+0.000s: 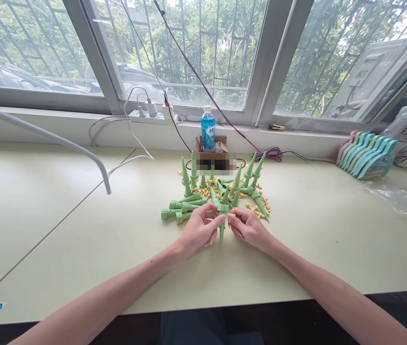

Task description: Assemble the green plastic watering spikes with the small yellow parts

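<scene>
My left hand is closed around a green plastic watering spike, its point downward and its ribbed cap on top. Close against the spike's right side, my right hand pinches a small yellow plastic valve between thumb and fingers. Whether the valve touches the spike I cannot tell. Just beyond my hands, several green spikes stand point-up, such as one at the left, while others lie flat. Loose yellow valves are scattered among them.
Behind the pile, a blue-liquid bottle rises from a small cardboard box. Coiled wires lie near the window sill. Pastel plastic pieces stand at the right beside a clear plastic bag. A white bar juts over the table's left side.
</scene>
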Demonstrator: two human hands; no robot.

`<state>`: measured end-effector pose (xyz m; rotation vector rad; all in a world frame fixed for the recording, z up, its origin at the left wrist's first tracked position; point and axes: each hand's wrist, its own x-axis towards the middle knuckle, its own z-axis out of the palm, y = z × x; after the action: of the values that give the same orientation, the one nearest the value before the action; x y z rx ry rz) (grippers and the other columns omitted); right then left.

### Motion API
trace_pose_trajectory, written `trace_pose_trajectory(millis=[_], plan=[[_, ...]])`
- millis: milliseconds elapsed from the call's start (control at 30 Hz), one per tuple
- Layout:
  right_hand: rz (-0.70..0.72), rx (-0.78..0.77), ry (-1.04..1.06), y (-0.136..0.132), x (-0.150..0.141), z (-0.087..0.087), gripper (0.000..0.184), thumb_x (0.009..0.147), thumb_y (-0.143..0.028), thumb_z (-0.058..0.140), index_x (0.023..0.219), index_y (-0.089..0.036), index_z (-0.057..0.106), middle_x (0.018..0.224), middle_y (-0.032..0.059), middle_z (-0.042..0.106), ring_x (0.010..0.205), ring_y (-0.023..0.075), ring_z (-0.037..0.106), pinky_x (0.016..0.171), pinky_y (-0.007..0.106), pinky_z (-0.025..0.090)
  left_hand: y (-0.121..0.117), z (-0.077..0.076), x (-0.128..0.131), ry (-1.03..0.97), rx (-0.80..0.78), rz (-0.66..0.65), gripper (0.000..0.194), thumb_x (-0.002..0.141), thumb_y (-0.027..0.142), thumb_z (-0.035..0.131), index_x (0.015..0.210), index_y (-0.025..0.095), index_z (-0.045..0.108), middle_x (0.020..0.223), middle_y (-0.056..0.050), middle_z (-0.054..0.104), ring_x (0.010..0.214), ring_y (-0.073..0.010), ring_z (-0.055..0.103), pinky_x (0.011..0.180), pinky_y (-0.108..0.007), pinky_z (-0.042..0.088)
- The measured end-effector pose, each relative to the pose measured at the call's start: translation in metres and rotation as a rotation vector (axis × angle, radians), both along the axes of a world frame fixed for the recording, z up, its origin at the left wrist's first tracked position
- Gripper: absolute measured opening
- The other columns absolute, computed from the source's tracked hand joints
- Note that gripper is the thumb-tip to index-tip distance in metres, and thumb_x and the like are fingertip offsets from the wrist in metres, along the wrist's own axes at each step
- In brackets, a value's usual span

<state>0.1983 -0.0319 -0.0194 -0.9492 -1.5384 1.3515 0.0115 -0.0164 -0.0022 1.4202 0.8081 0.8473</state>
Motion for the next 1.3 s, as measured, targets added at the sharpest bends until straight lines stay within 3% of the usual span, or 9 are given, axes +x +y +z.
trace_pose_trajectory(millis=[167,267,433,667,867,1033,1200,1300], plan=[[0.105,-0.205,0.186,-0.0001,0.0007,0.0051,0.038,0.093,-0.05,0.06,0.075,-0.019,0.051,0.049,-0.0105,0.031,0.041,0.0054,0.02,0.038,0.018,0.017,-0.002,0.0002,0.0004,-0.001,0.114,0.012,0.031,0.089,0.046,0.065,0.096,0.021,0.047,0.074,0.004,0.058,0.034,-0.0038,0.046,0.033,-0.017,0.029],[0.14,-0.252,0.223,0.0001,0.002,0.0068,0.038,0.094,-0.049,0.061,0.074,-0.019,0.05,0.049,-0.0109,0.03,0.042,0.0049,0.018,0.038,0.017,0.015,-0.003,0.0009,0.001,-0.007,0.105,0.027,0.033,0.088,0.047,0.066,0.096,0.021,0.047,0.073,0.005,0.058,0.034,-0.0031,0.045,0.033,-0.017,0.028],[0.088,-0.149,0.142,0.0004,0.0026,0.0047,0.04,0.095,-0.048,0.059,0.071,-0.018,0.05,0.05,-0.0095,0.032,0.041,0.0053,0.023,0.037,0.019,0.019,-0.003,0.0035,0.002,-0.044,-0.117,0.024,0.039,0.084,0.051,0.07,0.091,0.021,0.047,0.067,0.006,0.058,0.031,0.0006,0.029,0.031,-0.015,0.019],[0.034,-0.066,0.066,-0.001,0.0006,0.004,0.039,0.097,-0.048,0.055,0.071,-0.019,0.052,0.048,-0.0093,0.032,0.04,0.0057,0.023,0.038,0.021,0.02,0.0007,0.0041,0.001,-0.139,-0.298,-0.018,0.042,0.079,0.049,0.077,0.09,0.02,0.048,0.062,0.005,0.063,0.03,0.0007,0.026,0.031,-0.016,0.018],[0.002,0.011,0.016,-0.0007,0.0006,0.0031,0.035,0.095,-0.044,0.058,0.072,-0.018,0.054,0.048,-0.0084,0.035,0.04,0.0063,0.028,0.039,0.023,0.021,0.0027,0.0049,-0.0002,-0.146,-0.36,-0.055,0.042,0.078,0.047,0.078,0.086,0.019,0.047,0.062,0.002,0.067,0.03,0.0011,0.023,0.031,-0.015,0.015],[-0.029,0.07,-0.059,0.0015,0.0009,0.0002,0.035,0.096,-0.045,0.056,0.073,-0.019,0.053,0.048,-0.0083,0.035,0.04,0.0073,0.029,0.041,0.024,0.024,0.0037,0.0028,-0.0003,-0.137,-0.382,-0.039,0.042,0.076,0.048,0.079,0.083,0.018,0.051,0.051,0.006,0.057,0.031,0.0002,0.021,0.032,-0.016,0.014],[-0.108,0.141,-0.145,0.0018,0.0005,-0.0016,0.041,0.097,-0.05,0.053,0.07,-0.019,0.051,0.048,-0.0075,0.036,0.042,0.0086,0.032,0.043,0.025,0.025,0.0045,0.0022,0.0021,-0.117,-0.401,0.076,0.045,0.079,0.051,0.075,0.104,0.018,0.057,0.041,0.011,0.043,0.032,-0.0039,0.027,0.034,-0.015,0.017],[-0.178,0.175,-0.194,0.0018,0.0005,-0.0007,0.046,0.098,-0.052,0.05,0.066,-0.019,0.05,0.048,-0.0062,0.038,0.043,0.0091,0.033,0.044,0.025,0.026,0.004,0.003,0.0025,-0.119,-0.349,0.107,0.046,0.082,0.049,0.072,0.112,0.019,0.054,0.051,0.007,0.055,0.033,-0.0037,0.031,0.034,-0.015,0.02]])
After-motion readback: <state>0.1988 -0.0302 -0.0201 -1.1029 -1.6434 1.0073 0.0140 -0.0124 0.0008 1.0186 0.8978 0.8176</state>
